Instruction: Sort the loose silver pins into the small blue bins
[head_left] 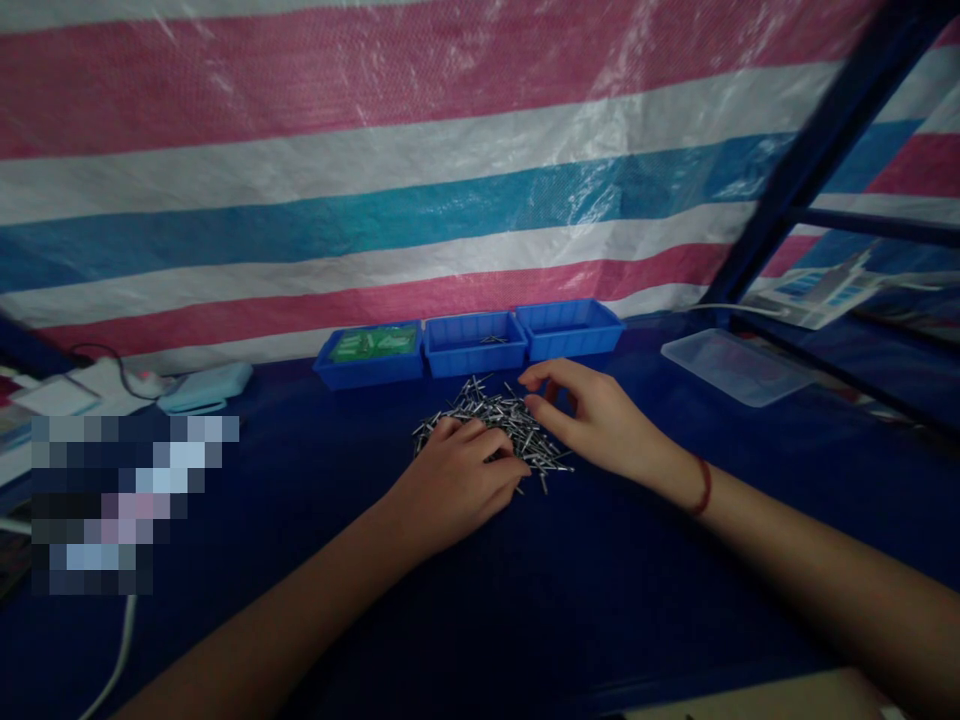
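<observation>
Two Hands Work a Pile of Metal Pins at a Blue Desk

A person's bare hands meet over a loose heap of slim, silvery metal pins point(480, 405) at the center of the frame, on a dark blue desk point(450, 620). The left hand point(465, 480) lies palm down over the near side of the heap, its fingers bent and slightly parted; whether they grip any pins cannot be told. The right hand point(600, 415), a dark red bracelet point(703, 487) around its wrist, is at the heap's right edge, thumb and forefinger curved toward each other with a gap between their tips.

Behind the heap, three blue bins point(475, 358) stand in a row against a sheet striped in red, white and blue point(420, 215). The left bin holds green-looking packaging point(373, 343), and the middle one a few thin metal pieces point(493, 340). A translucent, flat plastic piece point(731, 368) lies on the desk at right, near a dark blue frame point(806, 165). Toward the left edge of the frame are a pale blue case-like object point(206, 388), a white item point(67, 396) and a dark cable point(120, 362); a pixelated patch hides what lies below them.
</observation>
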